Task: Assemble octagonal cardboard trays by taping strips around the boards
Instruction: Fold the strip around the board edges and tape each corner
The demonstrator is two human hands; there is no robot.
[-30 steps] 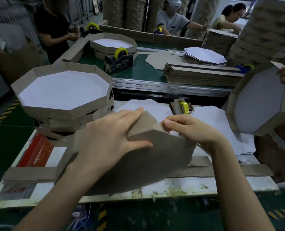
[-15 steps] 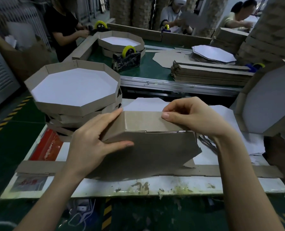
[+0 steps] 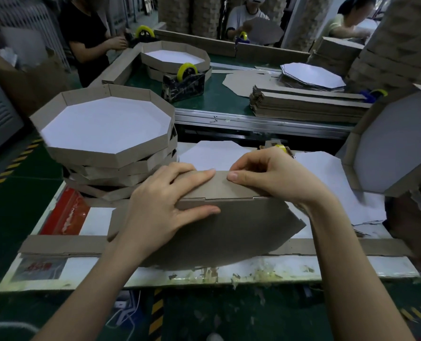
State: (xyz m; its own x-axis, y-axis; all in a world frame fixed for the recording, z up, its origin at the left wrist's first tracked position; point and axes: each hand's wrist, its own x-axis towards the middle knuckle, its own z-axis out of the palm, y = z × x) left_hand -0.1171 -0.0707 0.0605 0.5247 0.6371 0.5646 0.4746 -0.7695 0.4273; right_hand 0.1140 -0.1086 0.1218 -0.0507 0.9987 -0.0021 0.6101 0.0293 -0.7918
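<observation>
Just right of the stack of finished trays (image 3: 106,153), the octagonal board (image 3: 241,232) on the desk (image 3: 352,267) has turned — a flat side is up now. The left hand (image 3: 160,205) presses spread flat and the right hand (image 3: 271,173) pinches the strip (image 3: 229,189) — likely seating 1 more side.

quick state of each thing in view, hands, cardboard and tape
left hand, flat, pressing strip against board
right hand, pinching strip's top edge
board, tilted up, brown side to camera
strip, folded along board's top edge
finished trays, stacked at left, white insides up
tape dispenser, upright on green belt, yellow roll loaded
</observation>
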